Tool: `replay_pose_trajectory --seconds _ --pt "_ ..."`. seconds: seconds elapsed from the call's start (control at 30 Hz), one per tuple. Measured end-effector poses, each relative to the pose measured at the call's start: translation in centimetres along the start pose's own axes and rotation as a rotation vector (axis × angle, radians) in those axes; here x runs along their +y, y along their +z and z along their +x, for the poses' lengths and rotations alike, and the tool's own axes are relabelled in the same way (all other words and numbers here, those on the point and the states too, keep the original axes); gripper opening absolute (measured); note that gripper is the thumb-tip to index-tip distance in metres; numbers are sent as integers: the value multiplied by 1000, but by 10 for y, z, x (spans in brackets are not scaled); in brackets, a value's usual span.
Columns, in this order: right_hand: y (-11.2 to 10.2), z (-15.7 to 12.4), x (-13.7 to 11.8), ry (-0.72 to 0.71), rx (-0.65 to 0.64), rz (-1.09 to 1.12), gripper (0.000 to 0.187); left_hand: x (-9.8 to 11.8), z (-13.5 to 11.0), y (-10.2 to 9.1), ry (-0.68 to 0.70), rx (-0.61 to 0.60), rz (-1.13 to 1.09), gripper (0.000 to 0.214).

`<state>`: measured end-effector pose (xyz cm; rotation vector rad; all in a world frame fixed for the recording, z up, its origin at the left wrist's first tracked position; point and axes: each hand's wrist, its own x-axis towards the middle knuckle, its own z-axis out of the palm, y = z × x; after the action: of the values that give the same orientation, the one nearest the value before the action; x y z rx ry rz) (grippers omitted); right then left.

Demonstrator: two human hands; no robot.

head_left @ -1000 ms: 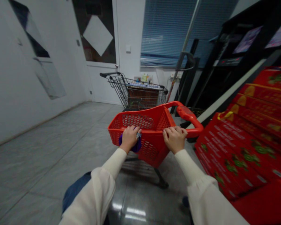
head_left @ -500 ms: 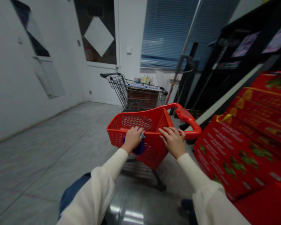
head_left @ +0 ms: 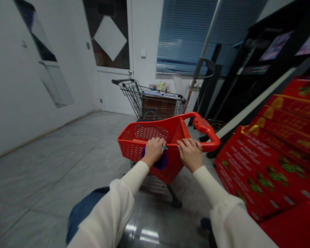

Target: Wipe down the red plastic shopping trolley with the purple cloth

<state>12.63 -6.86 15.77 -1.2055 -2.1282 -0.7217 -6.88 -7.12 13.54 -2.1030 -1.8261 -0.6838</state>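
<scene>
A red plastic shopping cart [head_left: 130,149] stands in front of me, its perforated basket sideways on and its red handle [head_left: 206,129] to the right. My left hand [head_left: 153,151] is closed around a purple cloth [head_left: 161,163], which it presses against the near rim. A small pale-blue bit shows by its fingertips, too small to name. Just right of it, my right hand [head_left: 190,154] curls its fingers over the same rim, close to the handle end. The thumbs are mostly hidden.
Behind the red cart stands a wire cart [head_left: 134,100], near a brown box [head_left: 158,107]. Stacked red cartons [head_left: 263,165] rise on the right. A long pole [head_left: 205,44] leans before the blinds [head_left: 182,38]. A white door [head_left: 113,90] is at the back.
My left hand has slid a little to the right along the rim with the purple cloth, closer to my right hand. The right hand stays on the rim, almost unmoved.
</scene>
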Motion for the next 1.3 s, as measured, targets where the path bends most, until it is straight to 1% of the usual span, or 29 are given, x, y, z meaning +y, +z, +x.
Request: replay_pose_trajectory --seconds 0.1,0.17,0.23,0.3,0.37,0.4,0.47,0.53,0.6,0.7,0.77,0.8,0.87,0.97,1.0,1.03,1.07,1.1,1.17,1.23,1.3 --pt "2 -1 0 15 -4 -11 28 -34 -8 -1 -46 -11 50 40" --pt "5 0 -3 7 -15 -1 28 -40 -10 0 -101 -1 61 39" --pt "7 0 -7 6 -16 5 28 -30 -8 1 -164 20 50 40" --pt "8 1 -11 20 -10 -2 28 -9 -3 2 -180 44 13 41" --pt "7 2 -14 28 -7 -11 28 12 1 2 -147 56 -32 40" --pt "5 2 -14 24 -9 -13 28 19 3 2 -123 54 -48 39" --pt "0 2 -10 5 -6 -18 27 22 3 1 -82 39 -55 39" --pt "-9 3 -1 16 22 -35 27 11 1 0 -53 21 -45 39" --pt "-18 4 11 51 59 -66 28 -10 -1 0 -62 12 -35 38" --pt "-27 6 24 24 41 -115 31 -40 -2 -1 -111 -7 -9 36" --pt "-28 7 22 8 28 -134 32 -46 0 -2 -181 -16 14 35" --pt "-26 8 19 18 36 -137 32 -42 2 -3 -216 -17 21 36" --pt "-21 10 9 42 67 -130 32 -21 8 -6 -246 -6 12 37" --pt "-15 14 -4 55 79 -101 31 22 15 -11 -180 53 -46 39" --pt "-15 15 -5 58 73 -92 31 33 16 -12 -171 72 -65 40" --pt "-16 16 -6 55 63 -83 31 40 17 -13 -156 84 -83 39" --pt "-18 16 -5 40 49 -74 30 41 17 -13 -140 87 -96 39" --pt "-21 16 -4 21 36 -66 28 36 16 -12 -127 84 -101 39" --pt "-26 16 1 -2 27 -60 27 16 13 -10 -114 64 -86 38" --pt "-30 14 5 26 48 -71 27 -9 10 -7 -134 39 -51 37" --pt "-29 11 7 74 65 -84 27 -25 9 -6 -177 12 -23 36"
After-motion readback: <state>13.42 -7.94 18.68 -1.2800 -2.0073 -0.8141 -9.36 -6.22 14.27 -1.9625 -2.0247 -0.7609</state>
